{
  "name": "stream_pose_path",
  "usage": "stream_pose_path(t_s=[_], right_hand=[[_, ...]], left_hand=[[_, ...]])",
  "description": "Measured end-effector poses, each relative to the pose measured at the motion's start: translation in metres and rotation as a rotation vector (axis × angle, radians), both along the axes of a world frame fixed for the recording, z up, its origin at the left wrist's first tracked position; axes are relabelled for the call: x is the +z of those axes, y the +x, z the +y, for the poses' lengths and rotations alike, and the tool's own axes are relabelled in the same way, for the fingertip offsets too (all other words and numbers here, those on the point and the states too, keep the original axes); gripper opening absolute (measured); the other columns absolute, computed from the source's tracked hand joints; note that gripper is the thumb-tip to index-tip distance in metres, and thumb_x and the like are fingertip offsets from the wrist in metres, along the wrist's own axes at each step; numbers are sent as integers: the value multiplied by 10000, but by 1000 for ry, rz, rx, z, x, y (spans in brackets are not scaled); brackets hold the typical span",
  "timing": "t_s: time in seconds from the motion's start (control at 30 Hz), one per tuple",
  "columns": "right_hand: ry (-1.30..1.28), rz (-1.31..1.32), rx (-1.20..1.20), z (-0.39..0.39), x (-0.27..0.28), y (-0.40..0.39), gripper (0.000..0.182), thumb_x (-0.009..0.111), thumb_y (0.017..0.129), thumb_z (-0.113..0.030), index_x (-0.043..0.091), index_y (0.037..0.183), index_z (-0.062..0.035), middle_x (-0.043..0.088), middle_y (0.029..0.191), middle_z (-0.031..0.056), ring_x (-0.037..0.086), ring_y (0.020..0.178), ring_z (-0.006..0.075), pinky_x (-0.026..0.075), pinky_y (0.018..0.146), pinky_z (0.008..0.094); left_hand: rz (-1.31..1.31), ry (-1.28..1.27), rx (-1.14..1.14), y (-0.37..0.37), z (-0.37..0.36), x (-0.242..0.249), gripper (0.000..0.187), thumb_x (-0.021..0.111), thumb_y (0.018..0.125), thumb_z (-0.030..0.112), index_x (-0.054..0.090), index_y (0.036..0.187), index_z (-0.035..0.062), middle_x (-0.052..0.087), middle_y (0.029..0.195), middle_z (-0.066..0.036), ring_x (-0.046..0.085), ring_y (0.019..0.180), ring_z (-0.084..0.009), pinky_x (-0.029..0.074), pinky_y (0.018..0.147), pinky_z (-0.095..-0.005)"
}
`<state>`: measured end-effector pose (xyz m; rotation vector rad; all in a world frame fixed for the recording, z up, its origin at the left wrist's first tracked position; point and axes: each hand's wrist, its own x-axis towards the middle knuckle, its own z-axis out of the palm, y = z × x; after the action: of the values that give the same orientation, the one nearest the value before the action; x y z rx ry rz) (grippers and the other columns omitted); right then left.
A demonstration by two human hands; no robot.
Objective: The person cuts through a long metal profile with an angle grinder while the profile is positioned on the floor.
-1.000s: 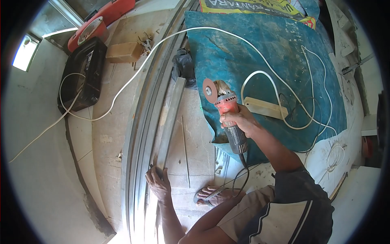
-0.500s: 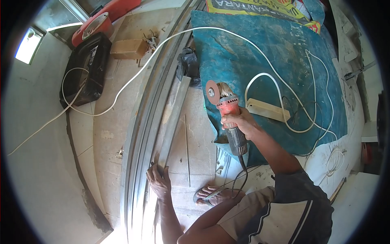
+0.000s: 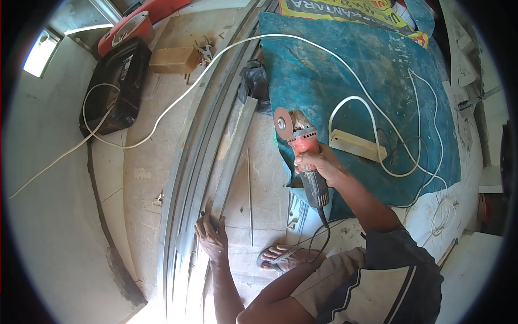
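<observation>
My right hand (image 3: pixel 318 163) is wrapped round the red and black body of an angle grinder (image 3: pixel 305 146), its reddish-brown disc tilted up at the front left. The grinder is held above the edge of a teal sheet (image 3: pixel 302 59). My left hand (image 3: pixel 212 237) has its fingers closed on a grey metal bar (image 3: pixel 232 162), which lies beside several long metal profiles (image 3: pixel 189 178). A small dark piece shows by its fingertips, too small to name. From the grinder's rear a black cord runs down toward my foot (image 3: pixel 283 258).
A white power strip (image 3: pixel 357 146) lies on the sheet, with a white cable (image 3: pixel 186 93) looping across the metal profiles. An open black case (image 3: pixel 116 89), a brown block (image 3: pixel 175 60) and a red container (image 3: pixel 135 29) stand at the upper left. A thin rod (image 3: pixel 250 200) lies on the floor.
The view has shifted slightly. The near part of the metal bar has tilted or slid a little beside my left hand. My right hand still holds the grinder in nearly the same place.
</observation>
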<state>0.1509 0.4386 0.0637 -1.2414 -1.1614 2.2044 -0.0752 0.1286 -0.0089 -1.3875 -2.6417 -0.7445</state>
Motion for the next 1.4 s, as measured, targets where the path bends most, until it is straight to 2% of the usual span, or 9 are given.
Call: stream_pose_path(t_s=[0.23,0.3,0.37,0.4,0.7,0.97,1.07,1.13,1.4], right_hand=[[56,-48,57,0,9,-3,349,762,832,-163,586,1105,-34,684,884,117,703,761,229,580,682,353],[22,-56,72,3,0,-5,335,723,862,-186,575,1125,-40,675,886,130,694,744,248,583,677,362],[25,87,171,-1,-4,-15,358,694,886,-225,554,1162,-46,659,922,134,674,769,255,572,706,380],[9,94,198,0,-6,-19,374,685,896,-243,543,1180,-46,650,940,131,662,791,256,562,726,387],[42,115,516,-49,43,-91,433,673,897,-268,525,1230,-33,631,1000,151,652,834,268,556,754,405],[228,-70,951,-189,87,-189,503,745,823,-263,533,1204,-12,662,906,131,681,738,222,566,671,340],[305,-175,1102,-248,91,-208,489,765,802,-276,562,1158,-9,668,880,110,684,716,199,563,642,319],[346,-242,1184,-280,89,-222,481,777,790,-289,579,1129,-10,669,872,98,684,715,188,560,631,313],[286,-574,1321,-384,69,-243,387,792,836,-270,593,1038,-5,664,803,96,690,666,197,582,626,328]], left_hand=[[-56,44,55,4,7,9,430,748,905,305,600,1202,31,592,1114,-172,584,999,-390,507,853,-481],[-32,42,96,5,3,-1,490,763,884,297,600,1269,42,584,1110,-171,594,1009,-384,540,825,-467],[-40,1,131,0,-10,-8,483,757,879,328,609,1243,46,583,1121,-163,601,1042,-386,565,810,-453],[-99,-37,146,0,-13,2,405,658,937,407,617,1135,57,568,1110,-148,585,1046,-344,569,817,-407],[-90,68,158,11,-18,-18,387,593,945,347,599,1165,28,521,1164,-127,548,1134,-287,589,812,-368],[-146,132,182,6,-15,-31,338,616,877,287,626,1105,38,522,1201,-111,533,1175,-262,593,806,-349],[-63,240,217,10,-13,-37,297,605,892,236,624,1103,28,573,1105,-105,599,1050,-276,592,802,-356],[-503,516,205,11,-13,-41,212,583,914,140,623,1085,22,649,986,-100,660,909,-248,589,780,-365],[-514,671,219,5,-9,-48,223,585,913,152,625,1091,22,647,996,-101,657,916,-247,587,778,-368]])
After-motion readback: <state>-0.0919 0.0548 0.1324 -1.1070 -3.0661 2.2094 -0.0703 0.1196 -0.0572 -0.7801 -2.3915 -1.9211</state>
